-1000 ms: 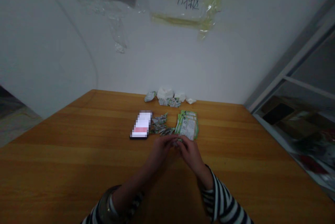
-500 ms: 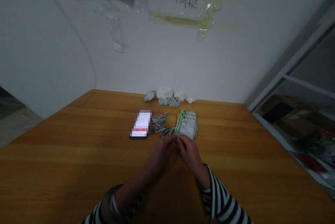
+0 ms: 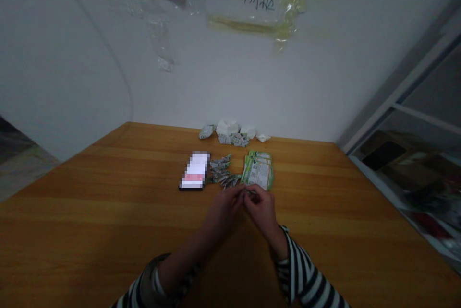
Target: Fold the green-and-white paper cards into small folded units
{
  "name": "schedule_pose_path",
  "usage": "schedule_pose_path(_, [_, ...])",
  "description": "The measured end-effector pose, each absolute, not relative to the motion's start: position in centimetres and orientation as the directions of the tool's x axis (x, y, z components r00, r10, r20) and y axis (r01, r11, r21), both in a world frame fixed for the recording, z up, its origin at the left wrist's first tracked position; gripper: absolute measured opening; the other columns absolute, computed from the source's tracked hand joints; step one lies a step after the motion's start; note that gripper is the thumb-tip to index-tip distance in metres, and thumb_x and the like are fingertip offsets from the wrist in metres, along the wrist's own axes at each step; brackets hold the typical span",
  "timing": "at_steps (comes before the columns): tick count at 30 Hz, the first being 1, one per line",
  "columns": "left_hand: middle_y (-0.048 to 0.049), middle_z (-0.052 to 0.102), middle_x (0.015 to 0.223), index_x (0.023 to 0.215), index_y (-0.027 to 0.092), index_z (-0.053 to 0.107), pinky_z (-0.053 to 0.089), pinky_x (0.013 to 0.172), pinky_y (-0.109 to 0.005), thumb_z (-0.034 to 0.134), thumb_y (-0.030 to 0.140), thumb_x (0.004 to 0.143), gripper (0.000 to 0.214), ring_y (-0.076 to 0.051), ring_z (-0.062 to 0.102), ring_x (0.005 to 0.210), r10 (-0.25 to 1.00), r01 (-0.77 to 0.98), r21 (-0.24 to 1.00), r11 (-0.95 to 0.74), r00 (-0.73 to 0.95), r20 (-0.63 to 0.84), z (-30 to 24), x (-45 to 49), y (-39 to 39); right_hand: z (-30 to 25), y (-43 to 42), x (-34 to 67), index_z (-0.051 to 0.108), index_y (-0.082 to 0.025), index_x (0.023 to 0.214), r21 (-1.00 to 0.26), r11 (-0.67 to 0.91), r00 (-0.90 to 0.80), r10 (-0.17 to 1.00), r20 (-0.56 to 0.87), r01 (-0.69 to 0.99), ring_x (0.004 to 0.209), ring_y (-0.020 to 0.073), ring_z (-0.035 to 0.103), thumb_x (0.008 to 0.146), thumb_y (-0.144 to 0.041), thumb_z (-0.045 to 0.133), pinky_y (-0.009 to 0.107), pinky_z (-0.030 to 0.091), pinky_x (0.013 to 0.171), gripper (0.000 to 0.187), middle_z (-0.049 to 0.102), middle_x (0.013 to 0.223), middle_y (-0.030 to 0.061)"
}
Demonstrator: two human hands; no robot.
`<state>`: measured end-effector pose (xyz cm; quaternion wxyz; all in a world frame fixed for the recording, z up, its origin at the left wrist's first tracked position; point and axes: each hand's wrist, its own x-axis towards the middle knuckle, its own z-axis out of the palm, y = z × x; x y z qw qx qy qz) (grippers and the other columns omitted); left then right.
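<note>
My left hand (image 3: 223, 210) and my right hand (image 3: 261, 210) meet at the middle of the wooden table, and their fingertips pinch a small folded paper strip (image 3: 249, 194) between them. The strip is mostly hidden by my fingers. Just beyond my right hand lies a stack of green-edged printed paper packets (image 3: 258, 170). Beyond my left hand lies a row of small folded green-and-white paper strips (image 3: 220, 171). To their left rests a phone (image 3: 193, 171) with a pixelated screen.
A heap of crumpled white and printed paper (image 3: 228, 130) sits at the table's far edge against the white wall. A plastic sleeve (image 3: 252, 1) with a handwritten label hangs on the wall. A metal-framed glass panel (image 3: 403, 106) stands beyond the right edge.
My hands have drawn slightly closer around the small folded strip, and my fingers have shifted on it. The packets, phone and paper heap have not visibly moved.
</note>
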<state>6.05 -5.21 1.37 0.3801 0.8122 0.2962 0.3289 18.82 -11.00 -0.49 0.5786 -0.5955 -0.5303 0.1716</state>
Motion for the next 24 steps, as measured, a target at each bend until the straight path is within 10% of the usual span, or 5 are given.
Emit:
schedule_pose_path(15, [-0.0049, 0.07, 0.093, 0.087, 0.016, 0.061, 0.055, 0.079, -0.034, 0.058, 0.034, 0.083, 0.019, -0.019, 0.067, 0.087, 0.853, -0.178, 0.981, 0.077, 0.522, 0.028, 1.7, 6.2, -4.4, -0.2, -10.7, 19.8, 0.059, -0.018, 0.08, -0.97, 0.243, 0.565, 0.796, 0.216, 0.029, 0.069, 0.0167, 0.062, 0.085, -0.034, 0.054, 0.025, 0.053, 0.057, 0.018, 0.065, 0.081, 0.0047])
schedule_pose_path(24, [-0.006, 0.064, 0.109, 0.086, 0.02, 0.058, 0.048, 0.085, -0.032, 0.07, 0.018, 0.074, 0.017, -0.021, 0.06, 0.102, 0.633, 0.07, 0.833, -0.549, 0.686, 0.36, 3.5, 4.7, -4.0, 1.1, -11.7, 19.9, 0.056, -0.021, 0.085, -0.918, 0.384, 0.447, 0.808, 0.385, 0.098, 0.086, 0.0183, 0.062, 0.086, -0.029, 0.056, 0.028, 0.05, 0.073, 0.008, 0.066, 0.094, 0.0052])
